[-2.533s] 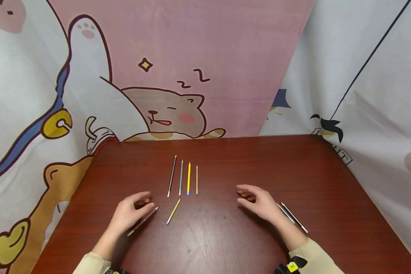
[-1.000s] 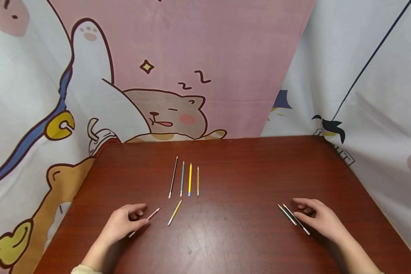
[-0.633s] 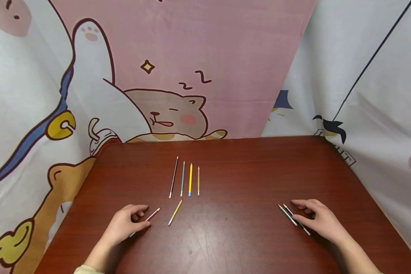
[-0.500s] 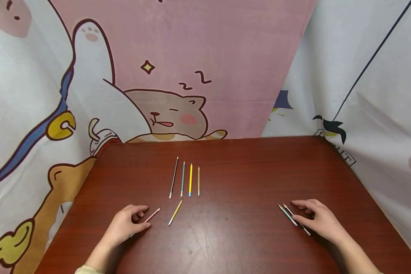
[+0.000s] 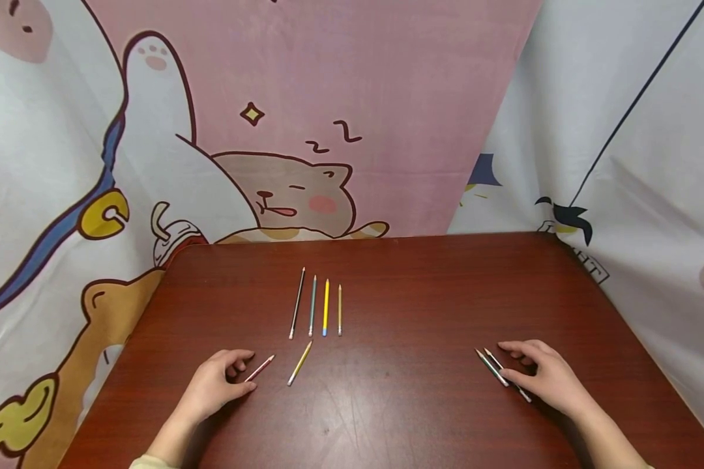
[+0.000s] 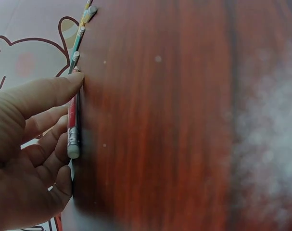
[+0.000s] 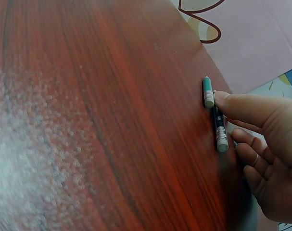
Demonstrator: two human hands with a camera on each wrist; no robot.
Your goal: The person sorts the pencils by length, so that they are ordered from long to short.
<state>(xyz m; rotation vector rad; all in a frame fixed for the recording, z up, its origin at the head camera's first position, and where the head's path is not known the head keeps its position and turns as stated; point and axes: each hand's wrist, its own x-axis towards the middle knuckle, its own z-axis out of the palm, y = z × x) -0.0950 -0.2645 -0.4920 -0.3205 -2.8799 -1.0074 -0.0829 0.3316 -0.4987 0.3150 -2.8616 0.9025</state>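
My left hand [image 5: 220,383] lies around a red pencil [image 5: 261,369] at the left of the table, thumb and index finger apart on either side of it. In the left wrist view, the red pencil [image 6: 71,120] shows its white eraser end beside the curved fingers, and the thumb crosses in front of its far part. On the right, my right hand [image 5: 548,374] is at a black pencil [image 7: 219,126], with the thumb tip overlapping it and the other fingers loosely bent beyond. Close beside that one lies a green pencil [image 5: 491,367].
A black pencil [image 5: 297,303], a teal pencil [image 5: 313,305], a yellow pencil [image 5: 326,307] and a gold pencil [image 5: 339,310] lie in a row farther back. Nearer sits a slanted yellow pencil [image 5: 300,363]. Printed cloth [image 5: 410,117] hangs behind the brown table [image 5: 399,404].
My right hand has moved right and nearer to reach the black and green pencils. My left hand has come down around the red pencil. Over the last half second both barely move.
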